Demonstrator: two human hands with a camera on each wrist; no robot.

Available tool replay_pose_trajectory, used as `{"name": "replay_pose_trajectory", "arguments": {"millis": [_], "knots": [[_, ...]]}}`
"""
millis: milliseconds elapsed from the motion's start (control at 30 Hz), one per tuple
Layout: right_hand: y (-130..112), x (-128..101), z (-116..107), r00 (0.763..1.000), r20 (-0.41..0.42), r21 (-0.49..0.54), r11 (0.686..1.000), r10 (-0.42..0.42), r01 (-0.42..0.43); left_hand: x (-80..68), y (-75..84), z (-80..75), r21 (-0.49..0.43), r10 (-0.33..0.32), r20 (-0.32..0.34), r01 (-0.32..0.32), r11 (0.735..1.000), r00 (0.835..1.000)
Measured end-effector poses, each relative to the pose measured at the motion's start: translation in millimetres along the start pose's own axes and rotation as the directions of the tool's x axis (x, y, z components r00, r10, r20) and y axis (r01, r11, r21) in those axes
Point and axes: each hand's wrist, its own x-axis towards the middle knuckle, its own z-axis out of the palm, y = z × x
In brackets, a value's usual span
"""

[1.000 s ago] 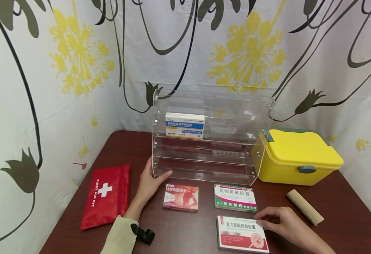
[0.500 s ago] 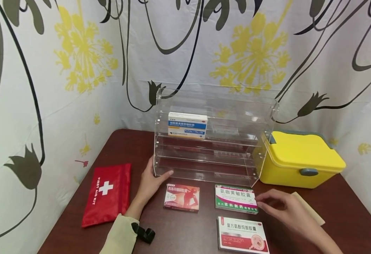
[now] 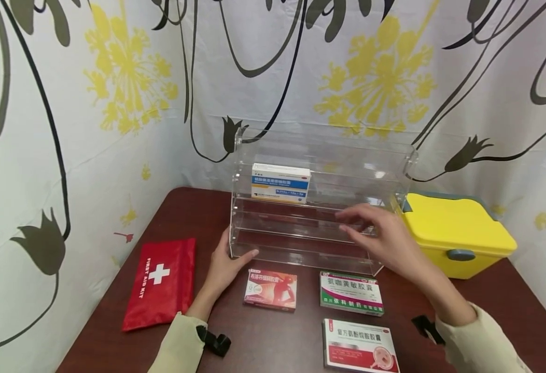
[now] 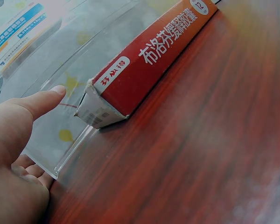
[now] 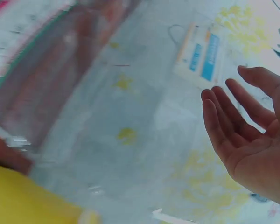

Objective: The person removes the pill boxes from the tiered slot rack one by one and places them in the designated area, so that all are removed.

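At the lower left corner of the clear acrylic rack [image 3: 319, 217], your left hand [image 3: 223, 267] grips the side wall, thumb along the front edge and fingers curled round the panel. Your right hand [image 3: 385, 238] hangs in front of the rack's middle shelf, fingers [image 3: 352, 220] loose and spread, grasping nothing.

Only the left wrist view shows the end flap of the red medicine box [image 4: 144, 65] just before the rack, its glossy card printed with white Chinese characters and a "12" badge; there your thumb [image 4: 39, 100] lies against the transparent wall. Only the right wrist view shows your bare palm [image 5: 252, 140], with a blurred blue-and-white box [image 5: 198, 56] beyond it.

That blue-and-white box [image 3: 280, 182] stands on the rack's top shelf. In front of the rack on the dark woodgrain tabletop [image 3: 273, 342] lie a green-edged box [image 3: 351, 292] and a red-and-white box [image 3: 360, 346]. Left of the rack lies a red fabric pouch [image 3: 161, 282] marked "FIRST AID KIT"; right of it sits a yellow plastic case [image 3: 457, 233].
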Motion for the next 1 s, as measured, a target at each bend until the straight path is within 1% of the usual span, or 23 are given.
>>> {"name": "replay_pose_trajectory", "arguments": {"millis": [100,233,400,500,600,833,1000], "knots": [[-9.2,26.8,-5.6,0.999,-0.025,-0.033,0.999,-0.024,0.023,0.4,1.3,0.5,0.003,0.004,0.002,-0.004,1.000,1.000],[-16.7,57.9,-9.6,0.999,-0.037,-0.062,0.998,-0.005,0.003,1.1,2.4,0.8,0.003,0.018,0.002,-0.018,1.000,1.000],[-16.0,84.1,-4.6,0.997,-0.071,-0.073,0.997,0.004,-0.009,1.5,3.4,1.7,-0.015,0.022,0.007,-0.022,1.000,1.000],[-13.7,91.9,0.4,0.996,-0.093,-0.062,0.998,-0.005,0.000,1.2,4.2,1.9,-0.022,0.033,0.007,-0.033,0.999,0.999],[-11.7,97.1,5.3,0.996,-0.093,-0.040,0.999,0.005,-0.008,0.8,4.3,1.6,-0.029,0.039,0.000,-0.039,0.999,0.999],[-9.1,104.4,15.5,0.996,-0.036,0.028,0.996,0.086,-0.085,-0.9,1.2,0.5,-0.019,0.018,-0.003,-0.018,1.000,1.000],[-9.2,107.5,20.2,0.992,-0.011,0.078,0.989,0.126,-0.124,-0.9,0.0,0.6,-0.003,0.009,-0.011,-0.009,1.000,1.000]]}}
